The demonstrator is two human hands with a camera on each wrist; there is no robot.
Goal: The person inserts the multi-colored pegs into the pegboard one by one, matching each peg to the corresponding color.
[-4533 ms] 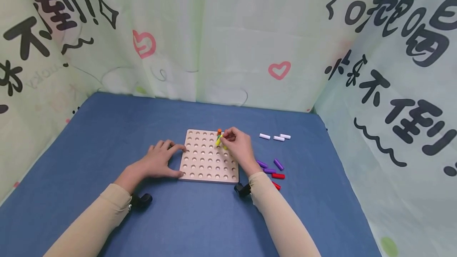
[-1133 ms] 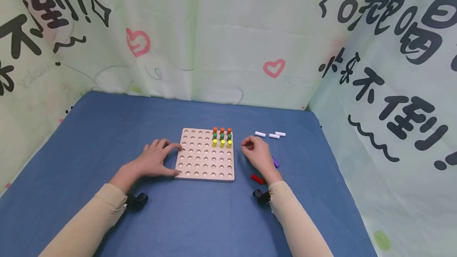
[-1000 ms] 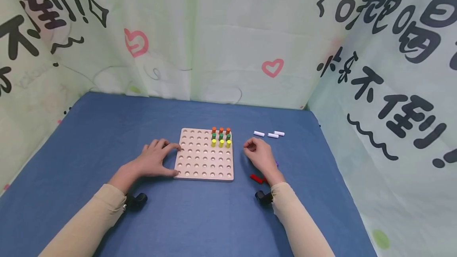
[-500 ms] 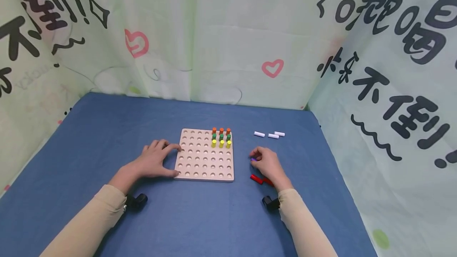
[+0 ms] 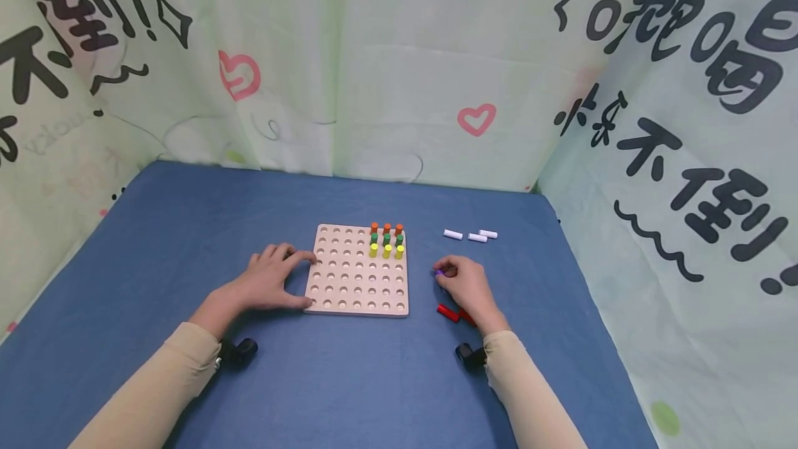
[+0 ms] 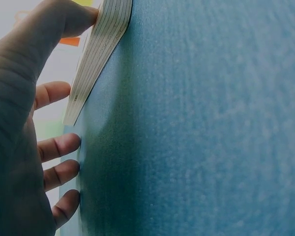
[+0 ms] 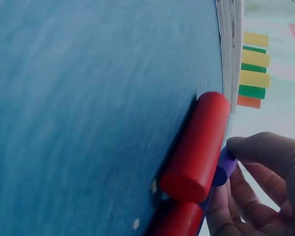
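Observation:
A light wooden pegboard (image 5: 343,279) lies flat, with upright orange pegs (image 5: 386,228), green pegs (image 5: 386,240) and yellow pegs (image 5: 387,251) in three rows at its far right corner. My left hand (image 5: 274,279) touches the board's left edge with thumb and index finger, the other fingers spread above the cloth. To the right of the board, my right hand (image 5: 466,286) pinches a purple peg (image 7: 225,168) between thumb and fingers, low over the table. Beside that hand lie red pegs (image 7: 196,147); part of another purple peg (image 7: 205,205) shows behind them.
Three white pegs (image 5: 478,238) lie on the blue tablecloth (image 5: 349,380), beyond my right hand. A pale printed curtain (image 5: 399,68) encloses the back and both sides of the table.
My right hand has gone from the board, where it held a yellow peg, to the table on the right and picked up a purple peg. More pegs stand in the board. My left hand stays.

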